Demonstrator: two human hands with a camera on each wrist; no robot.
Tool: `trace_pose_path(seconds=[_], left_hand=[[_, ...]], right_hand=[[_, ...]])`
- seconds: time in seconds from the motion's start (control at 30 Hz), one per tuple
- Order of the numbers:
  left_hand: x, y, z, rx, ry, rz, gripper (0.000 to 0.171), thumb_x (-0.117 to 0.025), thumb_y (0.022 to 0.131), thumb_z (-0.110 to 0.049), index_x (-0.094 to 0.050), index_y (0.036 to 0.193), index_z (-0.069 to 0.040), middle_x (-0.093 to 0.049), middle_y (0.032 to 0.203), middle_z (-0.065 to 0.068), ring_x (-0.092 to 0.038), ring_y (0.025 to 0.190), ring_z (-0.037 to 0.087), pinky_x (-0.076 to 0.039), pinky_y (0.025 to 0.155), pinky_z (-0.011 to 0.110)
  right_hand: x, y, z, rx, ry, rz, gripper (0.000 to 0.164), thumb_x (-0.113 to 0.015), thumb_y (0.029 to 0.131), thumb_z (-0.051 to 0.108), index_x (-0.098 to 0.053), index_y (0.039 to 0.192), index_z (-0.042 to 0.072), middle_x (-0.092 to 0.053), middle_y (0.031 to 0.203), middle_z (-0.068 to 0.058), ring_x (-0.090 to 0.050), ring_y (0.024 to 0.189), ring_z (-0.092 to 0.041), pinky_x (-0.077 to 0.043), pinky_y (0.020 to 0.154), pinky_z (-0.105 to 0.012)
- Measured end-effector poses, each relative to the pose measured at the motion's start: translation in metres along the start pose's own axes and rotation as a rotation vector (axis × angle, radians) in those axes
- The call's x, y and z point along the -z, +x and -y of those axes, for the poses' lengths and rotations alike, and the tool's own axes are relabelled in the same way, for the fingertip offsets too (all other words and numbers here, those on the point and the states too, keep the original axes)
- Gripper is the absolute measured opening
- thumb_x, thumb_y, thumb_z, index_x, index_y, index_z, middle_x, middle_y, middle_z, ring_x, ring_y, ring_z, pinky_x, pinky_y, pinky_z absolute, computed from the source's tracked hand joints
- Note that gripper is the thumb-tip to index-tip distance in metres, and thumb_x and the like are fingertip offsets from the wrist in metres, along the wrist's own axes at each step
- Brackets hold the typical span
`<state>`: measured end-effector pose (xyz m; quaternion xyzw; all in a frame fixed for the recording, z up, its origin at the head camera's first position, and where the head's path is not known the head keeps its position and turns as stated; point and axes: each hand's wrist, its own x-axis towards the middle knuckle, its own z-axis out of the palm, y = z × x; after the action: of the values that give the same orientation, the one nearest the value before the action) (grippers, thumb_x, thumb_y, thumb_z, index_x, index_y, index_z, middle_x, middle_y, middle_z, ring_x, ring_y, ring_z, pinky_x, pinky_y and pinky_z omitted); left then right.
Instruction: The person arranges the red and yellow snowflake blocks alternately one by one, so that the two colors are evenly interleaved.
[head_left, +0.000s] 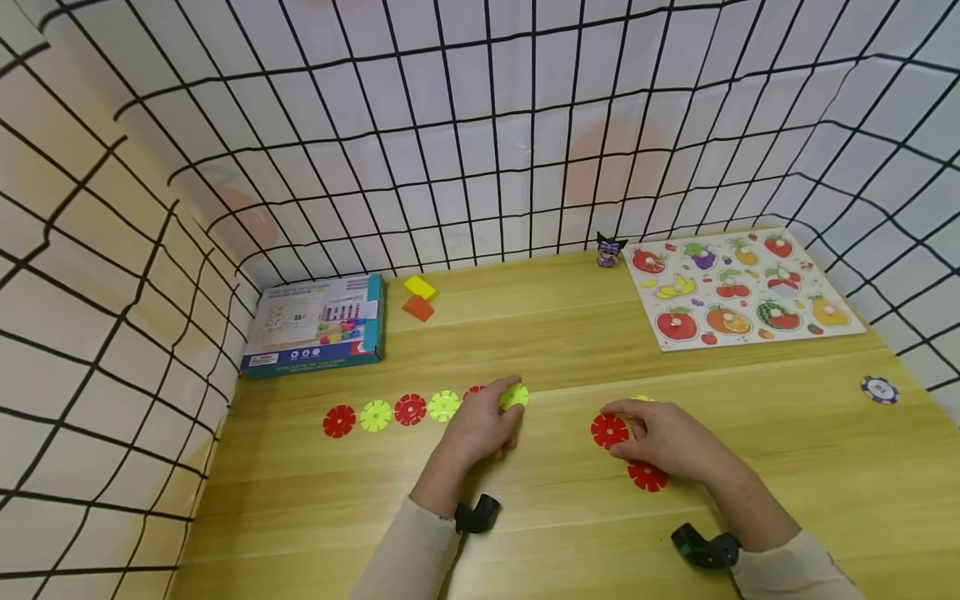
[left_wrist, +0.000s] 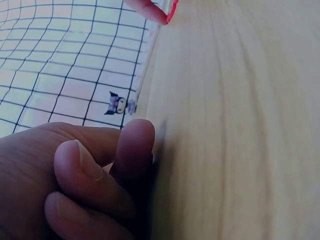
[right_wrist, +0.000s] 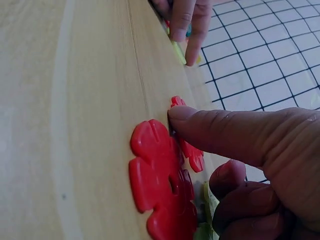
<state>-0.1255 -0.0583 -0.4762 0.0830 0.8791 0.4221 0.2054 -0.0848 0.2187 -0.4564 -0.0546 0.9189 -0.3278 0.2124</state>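
My left hand [head_left: 480, 423] has its index finger and thumb at opposite edges of a yellow-green notched plastic disc [head_left: 516, 395], the right end of a row. Leftward, red and yellow-green discs alternate, from a red disc [head_left: 339, 421] to a red one partly hidden under the hand. My right hand [head_left: 671, 437] pinches a red notched disc [head_left: 609, 431] between thumb and index finger; in the right wrist view, the thumb lies against this disc [right_wrist: 194, 156]. Close by lie another red disc [head_left: 647, 476] and a yellow-green disc [head_left: 642, 399] mostly covered by that hand.
A boxed toy [head_left: 315, 325] lies at the back left, beside a yellow block [head_left: 420, 288] and an orange block [head_left: 418, 307]. A small figurine [head_left: 608, 251] stands near a fruit puzzle board [head_left: 738, 292]. One poker chip [head_left: 879, 389] lies far right. Black-gridded cloth walls enclose the table.
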Motion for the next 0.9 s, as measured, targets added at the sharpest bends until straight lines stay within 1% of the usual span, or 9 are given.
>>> trace_pose_path(seconds=[0.1,0.2,0.33,0.4,0.53,0.6,0.67,0.8,0.9], left_hand=[[0.000,0.000,0.000,0.015,-0.017,-0.005,0.050,-0.057,0.092,-0.030,-0.040,0.138,-0.031,-0.058,0.048,0.001,-0.051,0.034,0.017,-0.045,0.036,0.032],[0.001,0.000,-0.001,0.023,-0.022,-0.005,0.050,-0.058,0.092,-0.030,-0.040,0.138,-0.031,-0.058,0.049,0.002,-0.051,0.034,0.017,-0.044,0.035,0.032],[0.001,0.000,-0.001,0.019,-0.023,-0.004,0.049,-0.058,0.092,-0.030,-0.041,0.138,-0.030,-0.058,0.049,0.002,-0.050,0.033,0.017,-0.043,0.035,0.031],[0.001,0.000,-0.001,0.013,-0.025,-0.005,0.049,-0.057,0.092,-0.029,-0.041,0.138,-0.029,-0.058,0.049,0.001,-0.050,0.033,0.016,-0.043,0.034,0.031],[0.002,0.000,-0.001,0.008,-0.042,-0.007,0.049,-0.058,0.092,-0.028,-0.042,0.138,-0.028,-0.058,0.049,0.002,-0.050,0.033,0.017,-0.043,0.034,0.030],[0.002,0.000,-0.001,0.012,-0.043,-0.008,0.049,-0.058,0.091,-0.028,-0.042,0.138,-0.029,-0.058,0.048,0.002,-0.049,0.033,0.017,-0.043,0.034,0.030],[0.002,0.000,-0.001,0.014,-0.045,-0.008,0.049,-0.059,0.091,-0.028,-0.042,0.137,-0.029,-0.058,0.048,0.003,-0.049,0.033,0.017,-0.043,0.034,0.030],[0.001,0.000,-0.001,0.010,-0.046,-0.004,0.049,-0.058,0.091,-0.028,-0.042,0.138,-0.029,-0.058,0.049,0.002,-0.049,0.033,0.017,-0.043,0.034,0.031],[0.001,0.000,-0.001,0.013,-0.041,0.000,0.049,-0.058,0.091,-0.028,-0.042,0.138,-0.029,-0.058,0.049,0.003,-0.050,0.033,0.017,-0.043,0.034,0.031]], right_hand=[[0.001,0.001,0.001,-0.006,0.007,0.002,0.049,-0.076,0.074,0.038,-0.058,0.118,0.027,-0.048,0.065,-0.002,-0.041,0.049,-0.015,-0.031,0.043,-0.026],[0.002,0.002,0.002,-0.011,0.005,0.002,0.052,-0.077,0.072,0.038,-0.056,0.118,0.026,-0.048,0.067,-0.003,-0.042,0.051,-0.016,-0.031,0.043,-0.026],[0.002,0.002,0.003,-0.021,-0.003,-0.002,0.054,-0.078,0.071,0.038,-0.056,0.117,0.022,-0.048,0.069,-0.003,-0.043,0.052,-0.017,-0.032,0.044,-0.026],[0.002,0.002,0.004,-0.024,-0.006,-0.014,0.052,-0.079,0.070,0.037,-0.056,0.113,0.021,-0.048,0.070,-0.004,-0.044,0.055,-0.017,-0.034,0.045,-0.027],[0.001,0.002,0.005,0.024,-0.049,-0.061,0.048,-0.081,0.068,0.037,-0.052,0.103,0.020,-0.047,0.078,-0.004,-0.046,0.064,-0.018,-0.039,0.051,-0.029],[0.000,0.002,0.006,0.051,-0.062,-0.081,0.046,-0.080,0.069,0.036,-0.050,0.100,0.022,-0.047,0.079,-0.003,-0.046,0.065,-0.017,-0.040,0.052,-0.029],[-0.001,0.002,0.007,0.095,-0.072,-0.100,0.042,-0.078,0.072,0.036,-0.050,0.102,0.023,-0.048,0.077,-0.001,-0.046,0.062,-0.016,-0.040,0.050,-0.028],[-0.005,0.005,0.017,0.120,-0.017,-0.146,0.035,-0.072,0.079,0.035,-0.053,0.107,0.024,-0.051,0.072,0.002,-0.047,0.055,-0.014,-0.040,0.048,-0.026],[-0.007,0.015,0.028,0.080,0.109,-0.165,0.034,-0.070,0.082,0.033,-0.054,0.110,0.023,-0.056,0.073,0.000,-0.055,0.057,-0.015,-0.044,0.051,-0.028]])
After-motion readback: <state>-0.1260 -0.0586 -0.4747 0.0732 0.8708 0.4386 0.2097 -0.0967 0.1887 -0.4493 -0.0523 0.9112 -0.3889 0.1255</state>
